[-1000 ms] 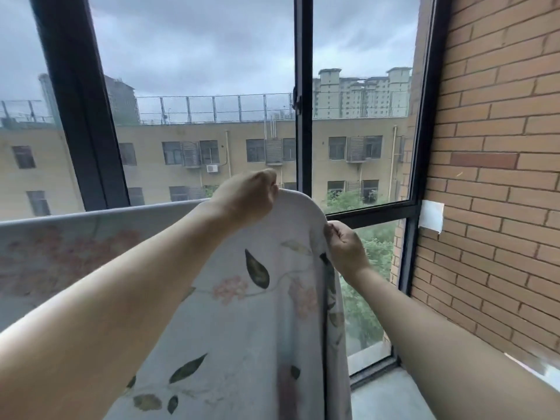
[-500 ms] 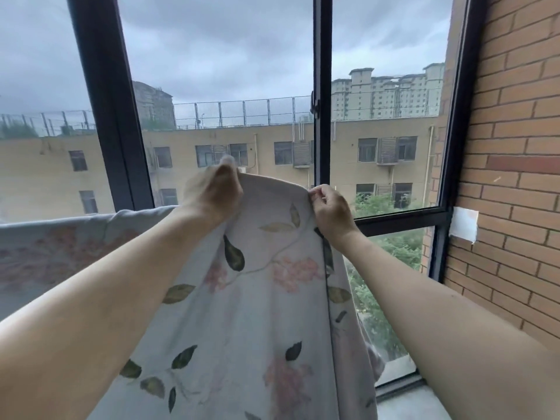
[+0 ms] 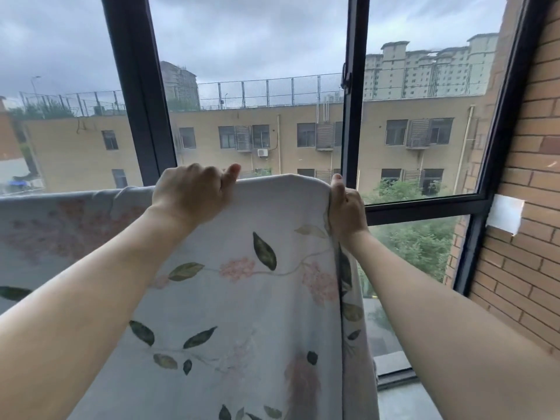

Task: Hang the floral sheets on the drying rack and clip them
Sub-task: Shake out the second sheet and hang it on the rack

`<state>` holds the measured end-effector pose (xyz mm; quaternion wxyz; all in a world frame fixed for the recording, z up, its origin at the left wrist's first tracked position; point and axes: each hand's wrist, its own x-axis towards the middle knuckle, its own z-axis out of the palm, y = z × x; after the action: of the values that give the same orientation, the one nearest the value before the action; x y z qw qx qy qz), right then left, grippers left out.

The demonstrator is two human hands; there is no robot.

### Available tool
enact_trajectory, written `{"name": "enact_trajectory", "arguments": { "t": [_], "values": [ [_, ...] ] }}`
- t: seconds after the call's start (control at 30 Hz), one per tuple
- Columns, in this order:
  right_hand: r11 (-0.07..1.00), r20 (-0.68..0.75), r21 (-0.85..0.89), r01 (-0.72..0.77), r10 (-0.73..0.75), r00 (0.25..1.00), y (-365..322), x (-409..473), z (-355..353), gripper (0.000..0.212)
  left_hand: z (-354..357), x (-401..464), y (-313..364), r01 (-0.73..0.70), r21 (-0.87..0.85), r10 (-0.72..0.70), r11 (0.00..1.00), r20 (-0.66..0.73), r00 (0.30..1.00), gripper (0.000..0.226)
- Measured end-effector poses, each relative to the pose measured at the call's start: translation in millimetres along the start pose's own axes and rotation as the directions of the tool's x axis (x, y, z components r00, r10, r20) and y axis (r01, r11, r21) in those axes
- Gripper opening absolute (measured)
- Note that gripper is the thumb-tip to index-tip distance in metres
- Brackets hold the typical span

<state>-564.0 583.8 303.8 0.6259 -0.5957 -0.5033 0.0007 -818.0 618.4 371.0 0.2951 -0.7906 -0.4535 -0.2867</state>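
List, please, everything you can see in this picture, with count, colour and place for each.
floral sheet: one, pale with green leaves and pink flowers, draped across the lower left and centre, its top fold held up
window frame: one, black, spanning the view behind the sheet
brick wall: one, reddish-brown, on the right
paper patch: one, white, stuck on the wall beside the frame
building: one, tan, outside across the middle
trees: a cluster, green, outside at lower right
left hand: one, curled over the sheet's top fold
right hand: one, gripping the sheet's right edge
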Motion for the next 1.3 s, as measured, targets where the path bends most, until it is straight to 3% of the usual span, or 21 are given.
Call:
{"name": "enact_trajectory", "arguments": {
  "t": [0.13,0.33,0.6,0.83,0.97,1.1,1.3],
  "values": [
    [1.0,0.029,0.007,0.03,-0.031,0.999,-7.2,-5.1,19.0,0.064,-2.9,-2.7,-20.5,0.178,0.045,-0.182,0.983,0.087,0.98,0.072],
    [0.998,-0.039,-0.037,-0.055,0.054,0.998,1.1,-6.9,-5.7,0.058,0.1,-5.0,19.8,0.047,0.015,-0.047,0.999,-0.003,0.999,0.07],
    [0.971,0.048,-0.108,-0.214,0.22,0.974,6.3,-30.0,-68.1,0.045,6.1,6.1,56.7,0.056,-0.066,-0.057,0.996,-0.016,0.998,0.062],
    [0.921,-0.019,-0.332,-0.202,0.208,0.978,-1.5,-61.3,-112.7,0.039,4.3,5.5,94.3,0.012,-0.14,-0.013,0.99,-0.01,1.0,0.051],
    [0.843,0.003,-0.511,-0.167,0.196,0.981,-2.5,-83.0,-130.7,0.044,-0.1,-0.7,133.0,-0.082,-0.22,0.077,0.972,-0.03,0.997,0.05],
    [0.756,-0.01,-0.638,-0.147,0.182,0.983,2.1,-110.7,-172.3,0.048,-11.0,-14.7,189.9,-0.269,-0.326,0.249,0.906,-0.102,0.963,0.054],
    [0.647,-0.124,-0.722,-0.244,0.225,0.966,29.8,-163.3,-291.5,0.047,-39.2,-49.6,307.7,-0.457,-0.445,0.441,0.77,-0.146,0.886,0.056]
  ]
}}
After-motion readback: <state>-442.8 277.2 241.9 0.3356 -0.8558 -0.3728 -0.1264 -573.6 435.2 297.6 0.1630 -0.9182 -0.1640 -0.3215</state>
